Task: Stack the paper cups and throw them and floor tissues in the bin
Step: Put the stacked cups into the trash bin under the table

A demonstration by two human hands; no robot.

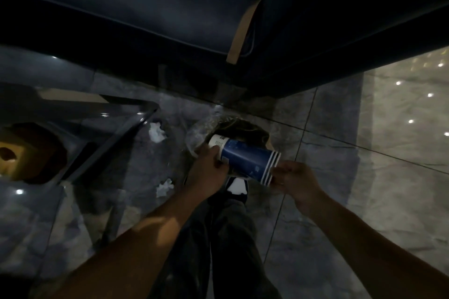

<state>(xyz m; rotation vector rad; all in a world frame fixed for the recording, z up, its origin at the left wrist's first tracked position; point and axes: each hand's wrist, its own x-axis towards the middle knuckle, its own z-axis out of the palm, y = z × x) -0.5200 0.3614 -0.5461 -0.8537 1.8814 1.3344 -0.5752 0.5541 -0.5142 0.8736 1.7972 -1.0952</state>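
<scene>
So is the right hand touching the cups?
Touching. The head view shows the right hand pinching the striped rim end of the cups, fingers overlapping the rim with no gap.

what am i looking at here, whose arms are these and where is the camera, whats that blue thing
There is no machine here. A person wears a camera on the head, so this single picture looks down along their own two bare arms at a dim tiled floor.

The blue thing is a stack of paper cups, lying sideways, white rims to the right. The left hand grips its narrow end and the right hand pinches the rim end. Just behind it sits a bin with a clear plastic liner.

Two crumpled white tissues lie on the floor, one further away and one nearer. Dark upholstered furniture fills the top.
</scene>
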